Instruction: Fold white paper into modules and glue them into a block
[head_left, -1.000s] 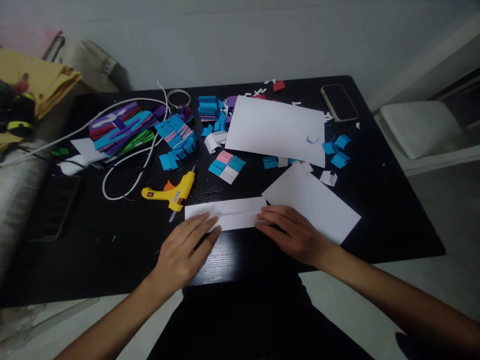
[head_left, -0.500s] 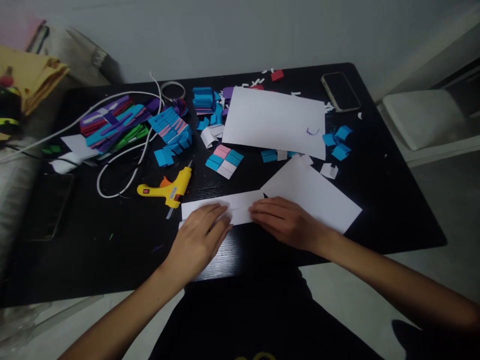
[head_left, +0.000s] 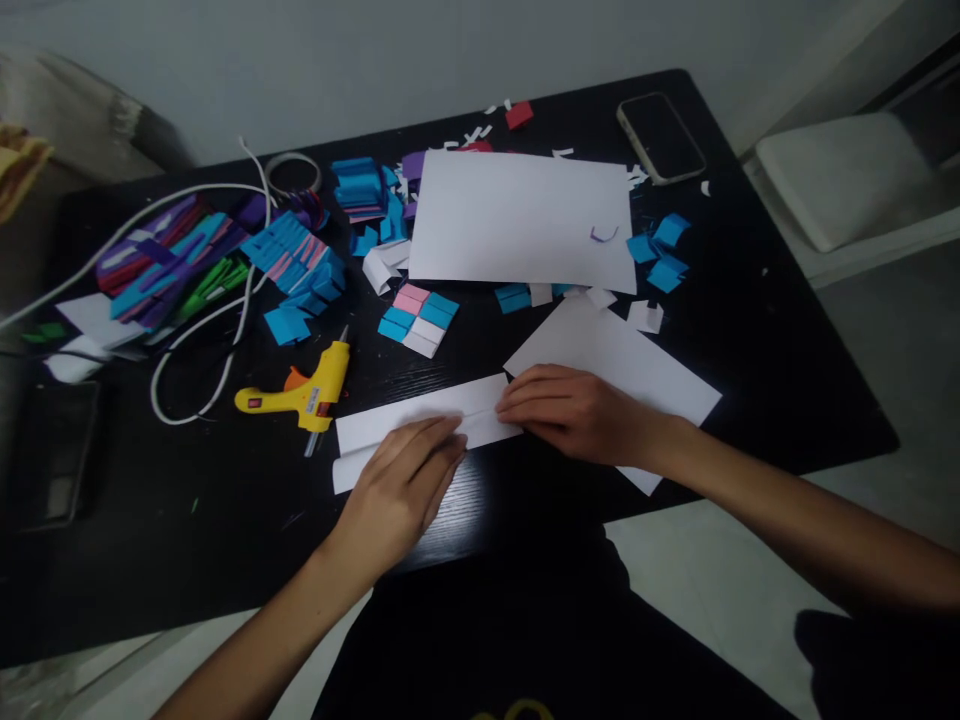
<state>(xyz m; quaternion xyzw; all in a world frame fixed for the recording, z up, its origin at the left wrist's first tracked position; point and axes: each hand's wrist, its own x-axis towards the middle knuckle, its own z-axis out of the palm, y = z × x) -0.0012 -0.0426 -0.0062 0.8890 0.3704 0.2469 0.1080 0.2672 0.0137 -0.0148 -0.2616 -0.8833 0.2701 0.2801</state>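
Note:
A long strip of white paper (head_left: 405, 407) lies at a slant near the front edge of the table, its near long edge folded over. My left hand (head_left: 397, 490) grips this folded edge around the middle, fingers bent and close together. Toward the strip's right end, my right hand (head_left: 581, 412) pinches the same fold, with its fingers pressed together and the thumb mostly hidden. Under my right wrist rests a second white sheet (head_left: 626, 360), turned at an angle. A yellow glue gun (head_left: 319, 392) lies just beyond the strip's left end.
A small square of pink, blue and white folded pieces (head_left: 420, 322) sits behind the strip. Farther back are a large white sheet (head_left: 517, 215), blue folded papers (head_left: 300, 260), a tape roll (head_left: 292, 157) and a phone (head_left: 661, 138). A white cable (head_left: 246, 310) loops at left.
The camera view has shifted, so the table appears turned and moved left. Both hands stay on the paper strip's fold, and more of its left end shows.

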